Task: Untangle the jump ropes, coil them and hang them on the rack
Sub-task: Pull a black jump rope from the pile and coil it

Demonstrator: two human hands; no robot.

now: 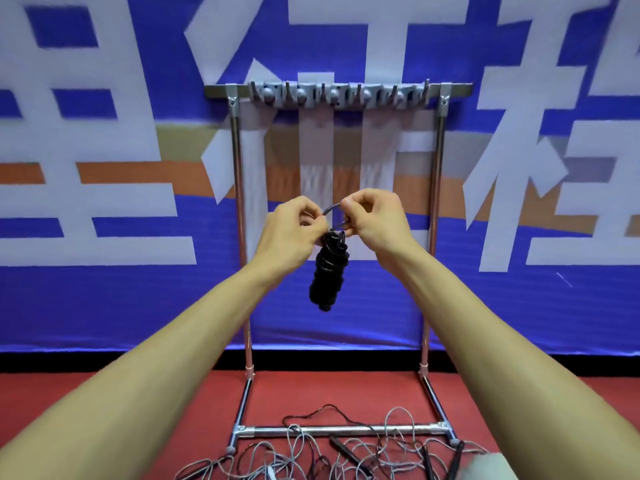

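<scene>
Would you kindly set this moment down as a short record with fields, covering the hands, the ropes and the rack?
left hand: pinches the top of the coiled rope
right hand: pinches the same rope just above the coil
coiled rope: black, hangs below both hands, in front of the rack
rack: metal frame, upright before the banner
hooks: row on the top bar, nothing hung yet
loose ropes: grey and black, tangled on the red floor at the rack's base

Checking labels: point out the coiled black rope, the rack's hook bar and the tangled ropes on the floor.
coiled black rope [327, 271], head view, middle of the coil.
hook bar [337, 95], head view, centre of the hook row.
tangled ropes [346, 452], head view, middle of the pile.
</scene>
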